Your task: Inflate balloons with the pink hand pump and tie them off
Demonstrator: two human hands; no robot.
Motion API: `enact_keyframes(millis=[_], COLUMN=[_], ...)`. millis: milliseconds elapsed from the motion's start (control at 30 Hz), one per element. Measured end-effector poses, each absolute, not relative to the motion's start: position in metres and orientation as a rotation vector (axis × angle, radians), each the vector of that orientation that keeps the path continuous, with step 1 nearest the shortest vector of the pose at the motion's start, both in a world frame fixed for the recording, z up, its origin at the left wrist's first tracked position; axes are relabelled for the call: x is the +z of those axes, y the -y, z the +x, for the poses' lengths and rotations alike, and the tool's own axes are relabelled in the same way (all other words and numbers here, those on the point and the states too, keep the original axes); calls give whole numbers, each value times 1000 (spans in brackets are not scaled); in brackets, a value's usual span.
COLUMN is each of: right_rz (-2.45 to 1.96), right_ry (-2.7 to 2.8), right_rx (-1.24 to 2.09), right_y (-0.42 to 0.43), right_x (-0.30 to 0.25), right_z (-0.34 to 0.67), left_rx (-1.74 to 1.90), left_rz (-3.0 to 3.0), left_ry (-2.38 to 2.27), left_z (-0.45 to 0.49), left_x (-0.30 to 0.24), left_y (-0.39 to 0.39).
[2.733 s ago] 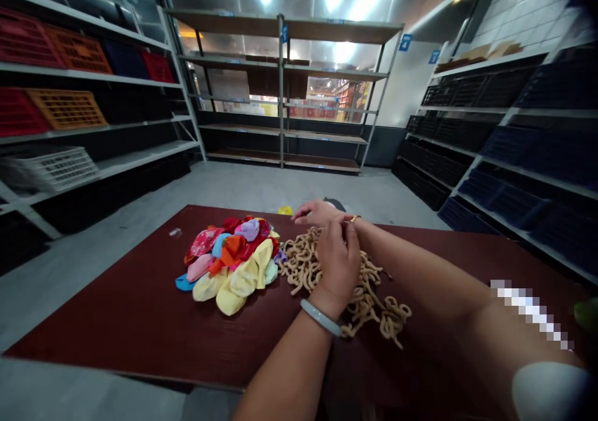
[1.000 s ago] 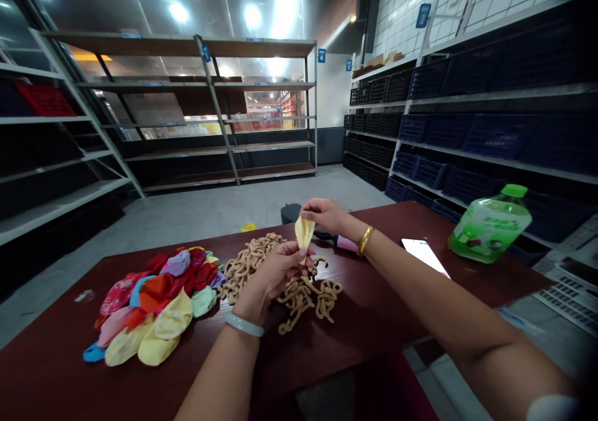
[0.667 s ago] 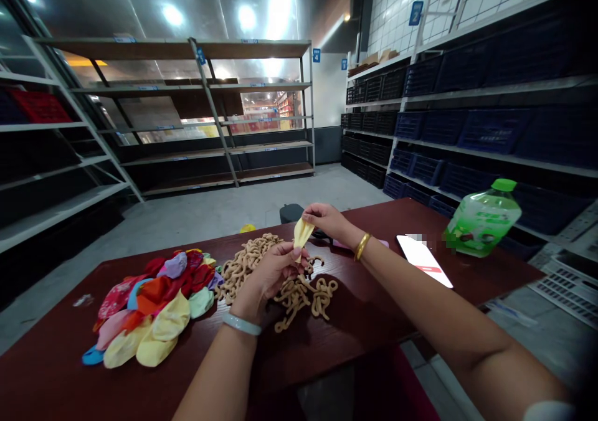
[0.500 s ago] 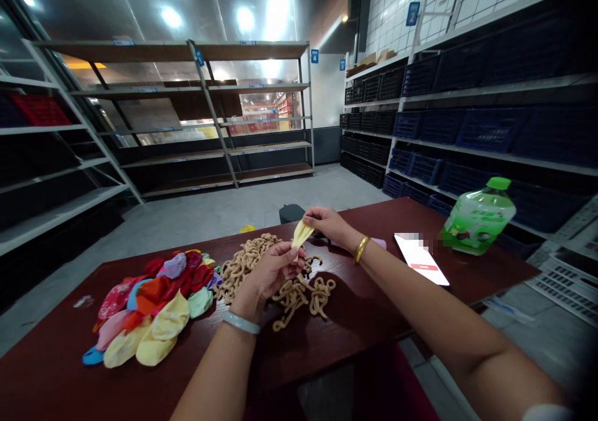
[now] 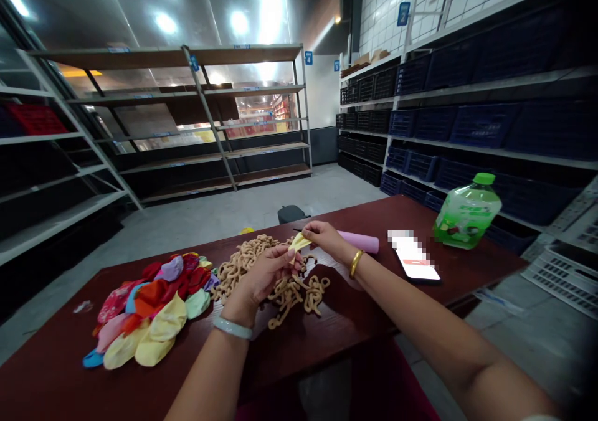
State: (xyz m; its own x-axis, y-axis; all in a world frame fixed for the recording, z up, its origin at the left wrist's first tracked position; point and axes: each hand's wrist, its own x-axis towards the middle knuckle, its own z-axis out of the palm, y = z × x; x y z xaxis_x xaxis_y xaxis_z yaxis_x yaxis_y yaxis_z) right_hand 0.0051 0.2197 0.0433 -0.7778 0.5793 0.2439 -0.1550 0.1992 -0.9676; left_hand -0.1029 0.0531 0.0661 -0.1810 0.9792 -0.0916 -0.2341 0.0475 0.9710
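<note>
Both my hands pinch one limp pale-yellow balloon [image 5: 298,243] above the dark red table [image 5: 355,321]. My left hand [image 5: 265,274] grips its lower end and my right hand [image 5: 323,236] grips its upper end. Right below them lies a heap of tan curled rope-like pieces [image 5: 261,271]. To the left sits a pile of flat balloons in several colours [image 5: 154,309].
A pink cylinder [image 5: 362,241] lies just behind my right wrist. A phone [image 5: 413,259] and a green bottle [image 5: 465,212] rest on the table's right part. A dark stool [image 5: 290,213] stands beyond the table. Metal shelving with crates lines both sides and the back.
My hands have lifted a pale-yellow balloon from the table and now hold it lower and flatter than half a second ago. The view has swung right, so the bottle and phone show.
</note>
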Motion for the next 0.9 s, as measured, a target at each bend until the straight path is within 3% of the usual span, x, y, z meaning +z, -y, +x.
enact_keyframes(millis=[200, 400, 500, 700, 900], right_rz=[-441, -431, -427, -356, 29], right_ry=[1940, 2079, 2078, 1987, 2033], right_rx=[1608, 1532, 1477, 1335, 760], right_y=[-223, -212, -211, -212, -181], right_x=[22, 3, 3, 44, 136], right_z=[-3, -14, -12, 7, 45], left_rx=[1332, 947, 1000, 1688, 1845], left_rz=[909, 1175, 1186, 1324, 1631], left_ry=[-1767, -2494, -2634, -2190, -1771], left_z=[-118, -127, -129, -123, -101], left_x=[46, 33, 38, 69, 137], left_y=[-40, -22, -16, -15, -18])
